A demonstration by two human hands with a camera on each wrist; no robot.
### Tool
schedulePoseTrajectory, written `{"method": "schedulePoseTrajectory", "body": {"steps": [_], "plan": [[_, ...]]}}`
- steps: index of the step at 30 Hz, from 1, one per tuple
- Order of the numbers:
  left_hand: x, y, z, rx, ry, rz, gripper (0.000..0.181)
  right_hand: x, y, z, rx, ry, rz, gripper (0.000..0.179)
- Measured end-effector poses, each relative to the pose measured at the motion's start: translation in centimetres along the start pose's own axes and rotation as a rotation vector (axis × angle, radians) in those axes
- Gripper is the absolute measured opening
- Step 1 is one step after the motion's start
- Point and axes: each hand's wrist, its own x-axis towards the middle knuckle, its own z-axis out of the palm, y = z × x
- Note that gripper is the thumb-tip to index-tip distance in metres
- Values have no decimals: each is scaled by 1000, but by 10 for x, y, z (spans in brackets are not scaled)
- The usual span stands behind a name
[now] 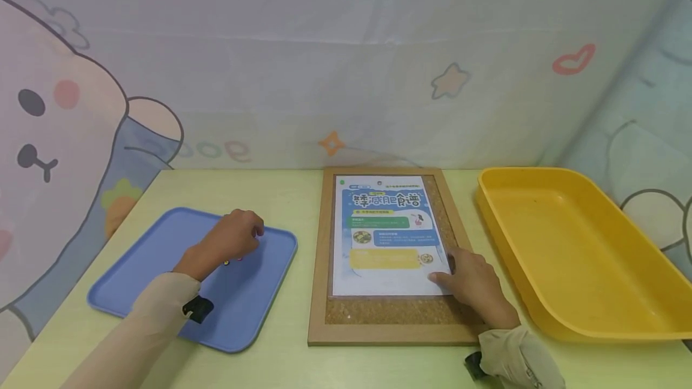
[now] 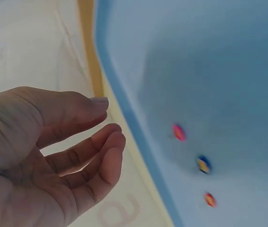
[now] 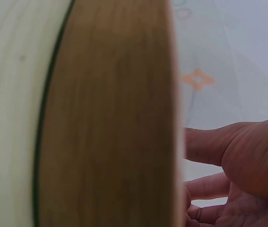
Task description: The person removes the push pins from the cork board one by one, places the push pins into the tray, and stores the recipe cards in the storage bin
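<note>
A printed sheet (image 1: 378,281) with blue, green and yellow panels lies on a wood-framed cork board (image 1: 400,314). My right hand (image 1: 478,281) rests at the sheet's lower right edge, thumb on the paper; in the right wrist view the board's wooden frame (image 3: 110,118) hides part of that hand. My left hand (image 1: 232,242) hovers over a blue tray (image 1: 227,329), fingers loosely bent. The left wrist view shows a gap between thumb and fingers, with nothing held. Small blurred pieces lie in the tray: pink (image 2: 179,132), blue and yellow (image 2: 203,164), red (image 2: 210,199).
A deep yellow bin (image 1: 611,257) stands to the right of the board. All of it sits on a pale yellow-green table (image 1: 289,329). A cartoon-printed cloth (image 1: 351,77) hangs behind the table. A green dot (image 1: 342,182) marks the sheet's top left corner.
</note>
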Motion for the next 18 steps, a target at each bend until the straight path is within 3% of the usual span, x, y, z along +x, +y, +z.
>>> {"method": "schedulePoseTrajectory", "body": {"steps": [6, 13, 18], "plan": [[21, 15, -5, 4, 27, 88, 25, 2, 1, 0, -6, 3, -4, 60], [52, 40, -10, -41, 19, 70, 30, 1, -1, 0, -3, 5, 10, 60], [72, 56, -6, -62, 26, 84, 33, 1, -1, 2, -6, 8, 10, 61]]}}
